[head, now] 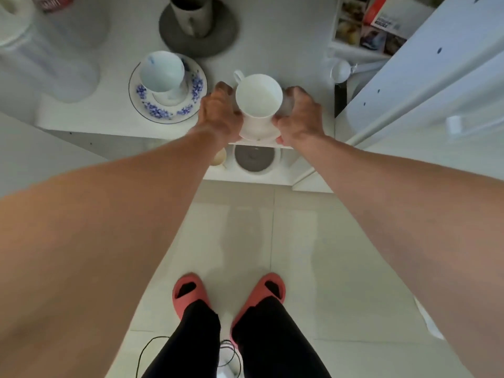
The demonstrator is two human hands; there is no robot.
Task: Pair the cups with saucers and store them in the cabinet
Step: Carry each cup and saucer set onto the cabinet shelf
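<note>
Both hands carry one set: the left hand [218, 111] and right hand [300, 113] close their fingers on opposite edges of the white saucer [255, 132], the white cup [258, 95] standing upright between them. To seat it well, I would keep the saucer level and slide it onto the shelf [109, 124] beyond the fingertips. Left of the fingers sits the blue-flowered cup [162, 72] on its saucer [196, 88]; farther off, a grey cup [191, 15] on a grey saucer [218, 36]. The box [387, 15] bears unreadable print.

Shelf [109, 85]: white, in front of you.
Left: blue-flowered saucer [141, 105] with its cup [162, 70].
Back: grey saucer [174, 36] under a mug [191, 15].
Lower shelf [245, 178]: grey saucer [253, 159].
</note>
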